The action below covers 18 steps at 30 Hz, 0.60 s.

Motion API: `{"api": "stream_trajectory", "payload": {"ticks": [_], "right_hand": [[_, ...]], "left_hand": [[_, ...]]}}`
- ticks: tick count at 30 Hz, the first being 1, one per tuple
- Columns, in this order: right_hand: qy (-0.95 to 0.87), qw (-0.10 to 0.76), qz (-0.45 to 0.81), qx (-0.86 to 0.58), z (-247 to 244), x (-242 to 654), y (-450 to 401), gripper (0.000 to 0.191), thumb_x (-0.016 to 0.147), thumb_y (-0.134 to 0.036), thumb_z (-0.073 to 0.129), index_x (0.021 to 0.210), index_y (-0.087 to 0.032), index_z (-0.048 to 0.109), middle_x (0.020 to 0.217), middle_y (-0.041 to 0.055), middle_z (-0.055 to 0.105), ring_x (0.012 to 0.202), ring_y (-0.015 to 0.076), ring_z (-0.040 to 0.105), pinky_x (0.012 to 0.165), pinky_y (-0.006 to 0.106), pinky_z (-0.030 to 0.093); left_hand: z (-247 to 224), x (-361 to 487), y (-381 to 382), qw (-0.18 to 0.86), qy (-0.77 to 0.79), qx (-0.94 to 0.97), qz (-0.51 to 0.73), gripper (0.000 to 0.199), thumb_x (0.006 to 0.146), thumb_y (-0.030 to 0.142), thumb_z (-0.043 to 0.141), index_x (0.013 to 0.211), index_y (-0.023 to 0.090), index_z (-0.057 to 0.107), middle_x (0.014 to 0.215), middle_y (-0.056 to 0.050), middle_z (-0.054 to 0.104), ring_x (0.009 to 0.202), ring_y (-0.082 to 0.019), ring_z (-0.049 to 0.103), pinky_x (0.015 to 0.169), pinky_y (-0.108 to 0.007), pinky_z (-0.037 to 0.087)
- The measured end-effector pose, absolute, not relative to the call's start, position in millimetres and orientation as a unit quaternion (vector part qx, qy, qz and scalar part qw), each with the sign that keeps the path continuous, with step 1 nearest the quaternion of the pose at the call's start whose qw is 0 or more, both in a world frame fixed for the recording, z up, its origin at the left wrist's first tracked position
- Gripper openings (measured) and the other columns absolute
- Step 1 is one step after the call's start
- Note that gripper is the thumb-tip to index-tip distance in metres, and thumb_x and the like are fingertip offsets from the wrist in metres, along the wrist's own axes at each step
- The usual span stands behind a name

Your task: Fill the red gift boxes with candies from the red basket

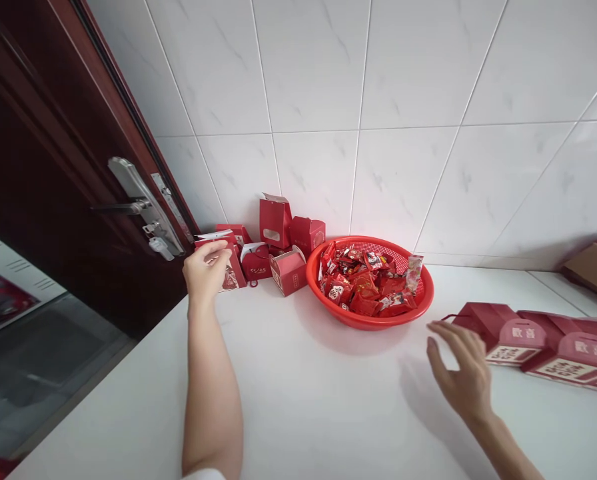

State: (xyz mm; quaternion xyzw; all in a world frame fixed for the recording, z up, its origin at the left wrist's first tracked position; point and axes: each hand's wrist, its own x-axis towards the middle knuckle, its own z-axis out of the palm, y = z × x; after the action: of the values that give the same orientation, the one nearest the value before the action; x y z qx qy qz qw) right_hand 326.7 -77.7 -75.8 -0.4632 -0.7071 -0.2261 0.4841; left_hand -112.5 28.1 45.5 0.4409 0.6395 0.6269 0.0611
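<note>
On camera I have a bright red basket (371, 323), mostly red packets (366, 285) with white print, deep-red boxes (486, 320) with cream panels, a white worktop (323, 407), grey-veined white tiles (313, 67).

A white sleeve (204, 475) shows its curved edge at the frame's bottom, above a bare left forearm (212, 393) that is broad toward the elbow and tapers to a narrow wrist. The left hand (206, 270) and slender-fingered right hand (464, 379) are bare, like the visible right forearm (503, 445).

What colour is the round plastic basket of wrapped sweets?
The round plastic basket is bright red, seen best in the head view.
</note>
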Motion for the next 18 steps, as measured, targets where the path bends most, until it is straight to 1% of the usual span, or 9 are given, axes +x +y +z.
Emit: {"api": "stream_trajectory", "payload": {"ticks": [1,3,5,7,10,12,15,17,18], "right_hand": [[-0.732,0.482,-0.185,-0.444,-75.9,311.3,-83.3,0.018,0.095,-0.013,0.058,0.11,-0.021,0.064,0.096,0.0086,0.071,0.085,0.0233,0.067,0.078,0.038,0.051],[-0.769,0.489,-0.081,-0.403,-78.3,280.9,-97.3,0.019,0.094,-0.008,0.057,0.107,-0.02,0.062,0.089,0.006,0.07,0.08,0.0198,0.065,0.072,0.033,0.05],[-0.801,0.483,0.007,-0.354,-83.5,254.5,-112.2,0.02,0.093,-0.005,0.054,0.104,-0.02,0.061,0.083,0.004,0.068,0.074,0.0175,0.062,0.07,0.031,0.049],[-0.828,0.46,0.07,-0.312,-90.5,235.4,-124.0,0.022,0.091,-0.003,0.051,0.103,-0.02,0.06,0.081,0.0033,0.067,0.071,0.0169,0.059,0.068,0.031,0.049],[-0.852,0.436,0.101,-0.27,-101.2,222.2,-131.6,0.025,0.089,-0.001,0.047,0.102,-0.019,0.059,0.079,0.0038,0.065,0.068,0.0175,0.056,0.066,0.032,0.048],[-0.856,0.432,0.104,-0.264,-105.7,221.2,-131.1,0.026,0.089,-0.001,0.046,0.102,-0.019,0.058,0.078,0.0041,0.065,0.068,0.0179,0.055,0.065,0.032,0.048],[-0.854,0.43,0.111,-0.271,-106.8,224.1,-128.0,0.028,0.088,0.0,0.045,0.103,-0.02,0.058,0.079,0.0041,0.066,0.068,0.0181,0.056,0.065,0.032,0.049],[-0.854,0.424,0.117,-0.278,-105.5,225.9,-127.1,0.029,0.088,0.0,0.045,0.104,-0.021,0.057,0.08,0.0041,0.066,0.069,0.0184,0.057,0.065,0.033,0.05],[-0.854,0.421,0.12,-0.28,-104.9,226.3,-127.1,0.029,0.088,0.0,0.046,0.104,-0.021,0.057,0.08,0.0041,0.066,0.069,0.0187,0.057,0.065,0.033,0.05]], "left_hand": [[40.0,-118.1,33.9,0.054,0.647,0.417,0.637,0.029,0.073,0.022,0.067,0.099,0.015,0.077,0.103,-0.008,0.079,0.103,-0.027,0.075,0.1,-0.038,0.059],[30.6,-129.5,44.8,0.033,0.663,0.36,0.656,0.032,0.073,0.02,0.064,0.102,0.013,0.075,0.106,-0.01,0.079,0.104,-0.027,0.075,0.099,-0.036,0.059],[24.2,-141.1,53.6,0.013,0.679,0.317,0.662,0.035,0.074,0.017,0.058,0.105,0.013,0.073,0.109,-0.011,0.077,0.105,-0.026,0.075,0.099,-0.035,0.059],[21.4,-152.1,59.8,-0.001,0.696,0.3,0.653,0.037,0.074,0.015,0.054,0.106,0.013,0.072,0.11,-0.012,0.076,0.105,-0.026,0.074,0.099,-0.036,0.058],[23.3,-166.7,64.0,-0.011,0.725,0.309,0.615,0.033,0.072,0.015,0.055,0.099,0.014,0.073,0.103,-0.012,0.076,0.105,-0.03,0.073,0.103,-0.042,0.055],[26.8,-174.9,65.2,-0.02,0.742,0.329,0.584,0.029,0.071,0.016,0.057,0.095,0.014,0.074,0.1,-0.013,0.075,0.109,-0.033,0.07,0.108,-0.045,0.051],[32.4,-185.3,67.4,-0.028,0.753,0.378,0.538,0.032,0.07,0.016,0.059,0.098,0.016,0.075,0.108,-0.013,0.074,0.12,-0.033,0.065,0.114,-0.044,0.045],[35.4,-191.0,70.1,-0.022,0.753,0.419,0.508,0.037,0.067,0.014,0.06,0.101,0.018,0.075,0.111,-0.012,0.074,0.123,-0.034,0.063,0.114,-0.044,0.045],[36.6,-193.5,71.8,-0.017,0.751,0.44,0.492,0.039,0.065,0.013,0.061,0.1,0.018,0.076,0.11,-0.013,0.074,0.123,-0.035,0.063,0.113,-0.046,0.045]]}}
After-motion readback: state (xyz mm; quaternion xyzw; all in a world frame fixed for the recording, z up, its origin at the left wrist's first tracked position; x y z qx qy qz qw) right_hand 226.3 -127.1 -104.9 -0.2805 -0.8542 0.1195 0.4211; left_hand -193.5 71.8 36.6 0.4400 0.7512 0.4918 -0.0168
